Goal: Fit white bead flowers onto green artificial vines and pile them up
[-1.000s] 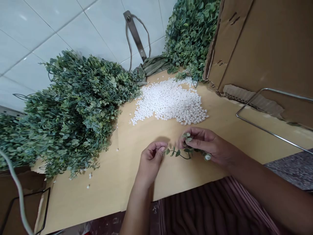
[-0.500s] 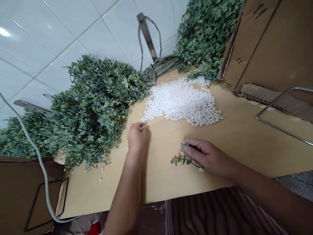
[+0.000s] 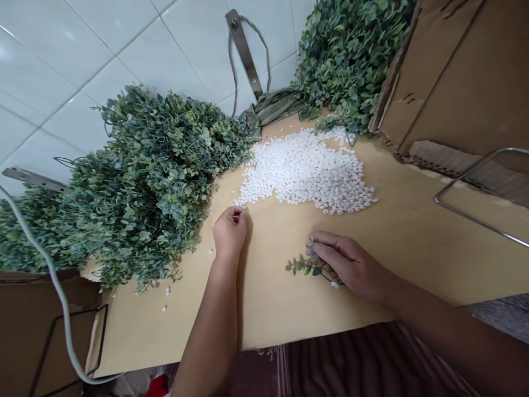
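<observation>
My left hand [image 3: 230, 229] is closed in a pinch at the near left edge of a pile of small white pieces [image 3: 306, 168]; what its fingertips hold, if anything, is too small to make out. Closed around a small green sprig [image 3: 303, 267], my right hand [image 3: 345, 262] rests nearer the front of the wooden board [image 3: 273, 309]. Leaves stick out to the left of its fingers, and a white piece [image 3: 334, 285] sits on a stem below them. Part of the sprig is hidden by the hand.
Bushy green foliage [image 3: 152, 182] heaps along the board's left side, with more foliage [image 3: 351, 55] at the back right. A cardboard box [image 3: 467, 82] with a metal wire handle [image 3: 475, 171] stands right. A pale cable [image 3: 49, 264] hangs at left. Tiled wall behind.
The view has shifted slightly. My right hand has turned a little, and more leaves of the sprig show at its fingertips. My left hand keeps its pinch beside the pile.
</observation>
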A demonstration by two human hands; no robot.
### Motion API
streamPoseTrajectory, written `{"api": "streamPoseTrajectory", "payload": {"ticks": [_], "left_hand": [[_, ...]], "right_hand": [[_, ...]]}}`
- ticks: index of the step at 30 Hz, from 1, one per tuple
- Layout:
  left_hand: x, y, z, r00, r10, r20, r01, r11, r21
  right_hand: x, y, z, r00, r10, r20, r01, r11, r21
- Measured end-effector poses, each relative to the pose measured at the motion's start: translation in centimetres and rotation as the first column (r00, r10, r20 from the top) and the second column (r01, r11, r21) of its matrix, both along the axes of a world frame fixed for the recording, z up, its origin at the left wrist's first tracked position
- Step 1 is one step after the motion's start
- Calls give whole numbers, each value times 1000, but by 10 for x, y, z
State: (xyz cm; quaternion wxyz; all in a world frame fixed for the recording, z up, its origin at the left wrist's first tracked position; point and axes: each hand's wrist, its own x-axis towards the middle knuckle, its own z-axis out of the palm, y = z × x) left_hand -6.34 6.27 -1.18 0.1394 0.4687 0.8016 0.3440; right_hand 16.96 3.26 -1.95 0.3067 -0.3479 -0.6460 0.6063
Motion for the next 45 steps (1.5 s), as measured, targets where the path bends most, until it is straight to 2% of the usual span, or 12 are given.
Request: {"api": "streamPoseTrajectory", "payload": {"ticks": [2,4,6,7,8,10,13,19,26,29,34,45], "left_hand": [[12,-8,5,957,-34,288,18,998,58],[28,-20,11,879,-94,468,73,995,62],[47,-34,16,610,-163,776,147,985,91],[55,-41,17,495,-169,852,157,982,104],[63,-47,17,397,-163,903,160,981,107],[75,-55,14,280,-133,951,157,983,91],[83,-59,9,224,-69,972,140,989,38],[85,-58,6,213,-17,977,84,996,-1],[87,-58,4,277,-62,959,67,997,46],[88,-58,1,348,-130,928,66,991,114],[91,-60,-1,567,-208,797,86,977,194],[92,-64,0,731,-366,576,215,925,314]], "right_hand": [[0,0,1,1000,1,12,-1,1000,2],[-1,1,2,999,-5,31,5,1000,6],[-3,1,2,999,-13,48,12,1000,21],[-3,1,2,998,-16,55,14,999,34],[-4,1,1,998,-19,62,16,999,50],[-4,1,1,997,-23,75,17,997,74],[-5,0,1,997,-27,67,22,997,76],[-4,-1,1,998,-29,48,26,997,73],[-4,-2,-1,999,-37,34,35,997,67],[-3,-3,-1,998,-56,40,55,998,35],[-3,-4,-1,994,-110,26,109,994,13],[-6,-5,2,976,-191,108,191,982,2]]}}
